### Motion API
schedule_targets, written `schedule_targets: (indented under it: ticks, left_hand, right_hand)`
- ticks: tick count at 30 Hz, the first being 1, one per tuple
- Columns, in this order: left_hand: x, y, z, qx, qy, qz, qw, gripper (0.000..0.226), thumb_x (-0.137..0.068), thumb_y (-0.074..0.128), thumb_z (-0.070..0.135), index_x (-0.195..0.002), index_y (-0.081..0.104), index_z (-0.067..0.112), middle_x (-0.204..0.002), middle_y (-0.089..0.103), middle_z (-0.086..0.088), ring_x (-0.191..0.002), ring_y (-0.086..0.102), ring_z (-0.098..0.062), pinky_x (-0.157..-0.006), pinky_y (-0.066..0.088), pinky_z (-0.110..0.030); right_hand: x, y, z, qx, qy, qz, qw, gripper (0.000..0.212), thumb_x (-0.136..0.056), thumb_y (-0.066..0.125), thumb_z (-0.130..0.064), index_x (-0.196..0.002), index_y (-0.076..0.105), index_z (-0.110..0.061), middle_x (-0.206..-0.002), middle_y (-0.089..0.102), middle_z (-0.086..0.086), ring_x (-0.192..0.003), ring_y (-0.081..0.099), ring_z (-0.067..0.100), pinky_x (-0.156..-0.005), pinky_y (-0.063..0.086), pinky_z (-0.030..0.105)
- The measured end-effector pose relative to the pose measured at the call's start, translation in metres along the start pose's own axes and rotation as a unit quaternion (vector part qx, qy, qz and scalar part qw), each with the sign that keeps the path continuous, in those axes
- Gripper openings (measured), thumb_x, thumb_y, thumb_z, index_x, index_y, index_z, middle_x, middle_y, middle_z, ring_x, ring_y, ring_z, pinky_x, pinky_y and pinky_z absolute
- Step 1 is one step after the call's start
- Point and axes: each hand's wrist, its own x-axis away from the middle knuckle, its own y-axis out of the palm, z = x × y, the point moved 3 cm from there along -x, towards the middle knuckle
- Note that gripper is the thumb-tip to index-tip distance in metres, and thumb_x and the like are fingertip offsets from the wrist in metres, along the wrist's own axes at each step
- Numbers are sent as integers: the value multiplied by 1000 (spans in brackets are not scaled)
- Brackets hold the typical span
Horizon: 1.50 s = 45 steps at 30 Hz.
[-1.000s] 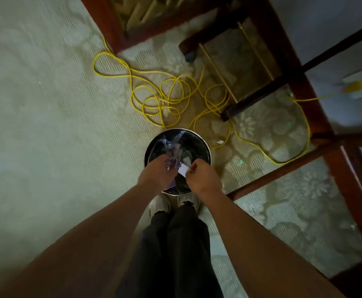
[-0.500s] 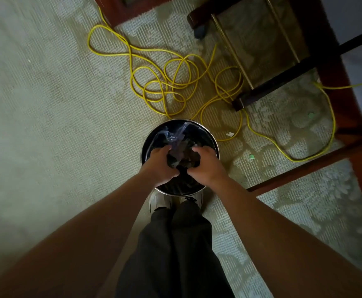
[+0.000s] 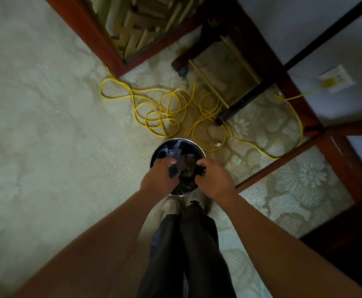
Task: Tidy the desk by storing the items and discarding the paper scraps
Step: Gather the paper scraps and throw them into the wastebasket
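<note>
A person stands over a small round metal bin [image 3: 194,143] on patterned carpet [image 3: 57,168], looking straight down at both hands held above its mouth. The left hand [image 3: 160,178] and right hand [image 3: 215,180] are now slightly apart, each near its own side of the rim, with the fingers curled downward. A second ago they were close together with a white scrap pinched between them, and half a second ago they were pressed down into the bin. That white piece is no longer in sight. Paper scraps [image 3: 185,163] lie loose in the dark liner between and just beyond the fingertips. The light is too dim to tell whether either hand still grips any. Judging by this, the handful has gone into the bin and the discarding step looks almost finished. A small white bit [image 3: 218,144] and a green bit [image 3: 238,160] lie on the carpet to the right of the right hand, outside the bin, and may still need collecting. Beyond the hands a yellow cable [image 3: 165,108] lies in loops by dark wooden furniture legs [image 3: 236,108]. The person's shoes [image 3: 171,208] are just below the hands.
</note>
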Motion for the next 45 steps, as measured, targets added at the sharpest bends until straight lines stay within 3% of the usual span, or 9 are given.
schedule_targets:
  ticks: [9, 16, 23, 27, 30, 35, 38, 42, 45]
  left_hand:
    - [130, -71, 86, -56, 93, 20, 994, 50, -82, 67, 21, -130, 53, 23, -135, 45, -2, -118, 56, -23, -96, 48, -43]
    - [210, -84, 147, -121, 193, 0, 974, 52, -80, 70, 23, -130, 53, 26, -134, 46, 1, -117, 56, -20, -96, 48, -39]
    - [261, -77, 203, -172, 294, -19, 940, 48, -82, 66, 24, -128, 52, 29, -133, 45, 4, -110, 55, -15, -92, 44, -27]
    - [280, -66, 234, -200, 333, -33, 921, 48, -83, 66, 25, -129, 53, 27, -129, 47, 3, -108, 56, -16, -94, 47, -31]
    - [292, -50, 258, -210, 355, -54, 909, 48, -82, 66, 28, -128, 53, 29, -129, 46, 5, -110, 59, -18, -96, 50, -38]
    - [310, -12, 303, -226, 398, -76, 886, 45, -84, 65, 28, -127, 52, 30, -125, 46, 8, -104, 58, -12, -96, 49, -35]
    - [319, 18, 329, -233, 421, -86, 872, 41, -85, 66, 27, -124, 54, 30, -121, 48, 8, -103, 59, -12, -94, 48, -33]
    - [329, 60, 361, -223, 425, -93, 872, 39, -83, 67, 26, -120, 56, 32, -118, 51, 8, -100, 59, -12, -94, 48, -32]
    - [333, 89, 382, -234, 425, -91, 870, 34, -80, 63, 25, -113, 58, 32, -117, 54, 6, -100, 60, -15, -91, 48, -33]
  right_hand:
    - [157, -86, -56, -18, -27, 136, 990, 33, -82, 67, -26, -115, 64, -26, -115, 63, -5, -105, 60, 18, -81, 54, 35]
    - [261, -129, -62, -41, -2, 222, 974, 39, -82, 64, -23, -121, 61, -25, -126, 59, -4, -118, 54, 18, -94, 47, 34]
    - [325, -157, -50, -60, 30, 278, 958, 41, -85, 61, -26, -125, 56, -30, -129, 54, -8, -120, 53, 16, -91, 48, 31]
    - [356, -177, -36, -76, 37, 316, 945, 43, -86, 62, -26, -127, 54, -31, -133, 53, -9, -121, 52, 15, -94, 48, 33]
    - [381, -192, -21, -100, 44, 358, 927, 40, -85, 63, -26, -124, 59, -30, -128, 56, -7, -112, 57, 15, -90, 51, 34]
    - [417, -215, 19, -131, 85, 399, 903, 32, -86, 57, -17, -115, 64, -26, -117, 65, -4, -105, 62, 17, -79, 51, 28]
    - [431, -227, 52, -148, 110, 408, 894, 37, -88, 57, -19, -124, 60, -27, -126, 62, -5, -112, 59, 17, -87, 49, 28]
    - [447, -245, 94, -153, 123, 416, 888, 37, -85, 60, -28, -121, 55, -36, -129, 59, -9, -111, 60, 13, -90, 51, 29]
    - [453, -263, 127, -155, 134, 409, 889, 41, -85, 64, -24, -125, 57, -33, -128, 61, -11, -111, 60, 13, -90, 50, 27]
